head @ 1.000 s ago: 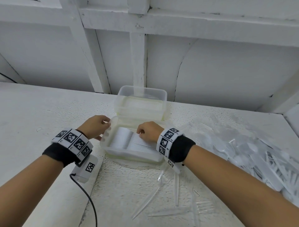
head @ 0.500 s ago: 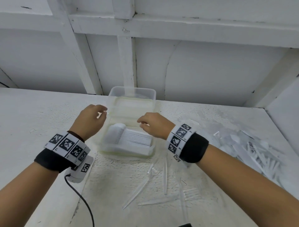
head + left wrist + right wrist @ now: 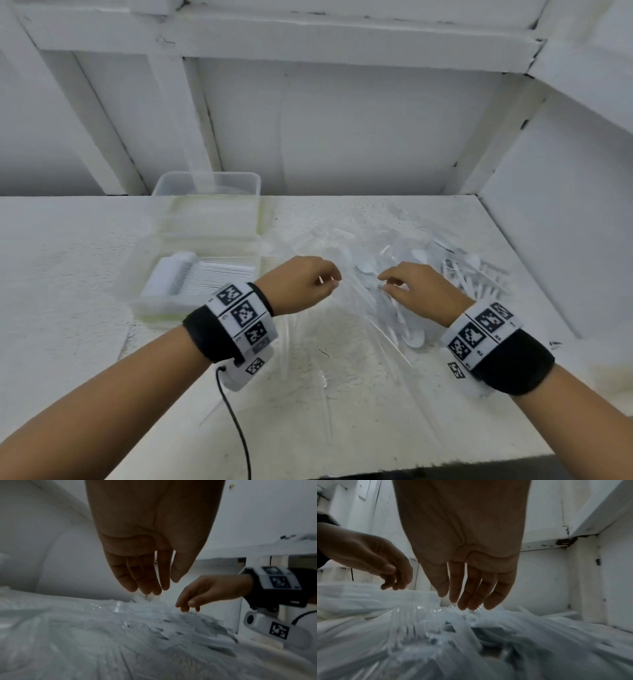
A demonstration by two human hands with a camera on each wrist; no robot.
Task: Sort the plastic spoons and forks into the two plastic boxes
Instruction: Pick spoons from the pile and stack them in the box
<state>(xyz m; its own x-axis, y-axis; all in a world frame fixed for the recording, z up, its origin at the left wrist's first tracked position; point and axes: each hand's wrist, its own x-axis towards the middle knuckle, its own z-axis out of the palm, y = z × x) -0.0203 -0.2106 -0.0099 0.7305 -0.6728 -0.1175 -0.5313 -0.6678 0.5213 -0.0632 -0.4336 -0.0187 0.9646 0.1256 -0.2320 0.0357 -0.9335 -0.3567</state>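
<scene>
A loose pile of clear plastic spoons and forks [image 3: 442,270] covers the right half of the white table. Two clear plastic boxes sit at the left: the near box [image 3: 150,301] holds a neat stack of forks [image 3: 205,277], and the far box [image 3: 205,205] stands behind it. My left hand [image 3: 305,284] hovers over the pile's left edge with relaxed fingers and holds nothing. My right hand [image 3: 411,291] hangs just above the pile with loosely extended fingers [image 3: 471,595], also holding nothing. Both wrist views show blurred cutlery [image 3: 428,622] under the fingertips.
A few clear utensils [image 3: 394,335] lie scattered on the table near the front. A black cable [image 3: 236,425] trails from my left wrist unit. White walls and beams close in the back and the right side. The table's front edge [image 3: 411,466] is near.
Both hands left the near box and moved right to the loose pile. My view swung right with them, so the boxes now sit at the left.
</scene>
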